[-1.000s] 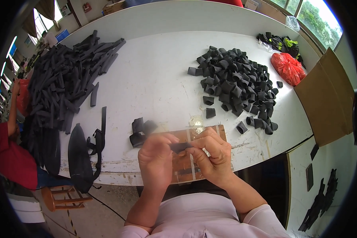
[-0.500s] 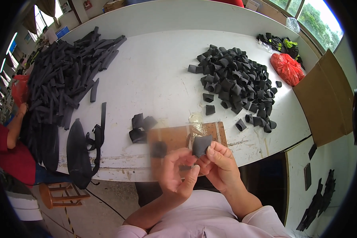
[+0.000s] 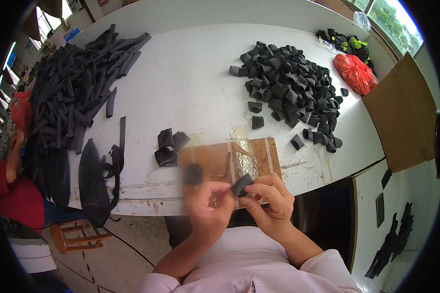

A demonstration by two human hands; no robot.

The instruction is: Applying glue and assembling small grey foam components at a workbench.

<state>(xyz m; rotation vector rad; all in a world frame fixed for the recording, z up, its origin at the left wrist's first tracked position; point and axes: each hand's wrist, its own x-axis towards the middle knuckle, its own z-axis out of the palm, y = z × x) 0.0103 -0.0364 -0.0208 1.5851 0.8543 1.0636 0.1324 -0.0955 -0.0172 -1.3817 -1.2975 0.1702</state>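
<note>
A short black fabric loop (image 3: 241,185) is held between my two hands above the near edge of a brown board (image 3: 210,157), tilted up to the right. My left hand (image 3: 206,207) pinches its left end between thumb and fingers. My right hand (image 3: 271,199) grips the other end with its fingertips. Clear tape and a pale strip run across the board. Over the board's left side shows a dark, blurred patch (image 3: 191,173) that I cannot make out. Several similar black loops (image 3: 166,157) lie just left of the board.
A heap of short black loops (image 3: 291,88) covers the table's right side; long dark strips (image 3: 68,88) are piled at left. Farther right are a red plastic bag (image 3: 354,73) and a cardboard sheet (image 3: 401,112). Black straps (image 3: 116,168) lie front left, near a stool (image 3: 78,237) and another person's arm (image 3: 14,156).
The loop has turned from nearly upright to slanted and sits a little lower. My left fingers, spread beside it before, have closed on its left end. The view has shifted slightly.
</note>
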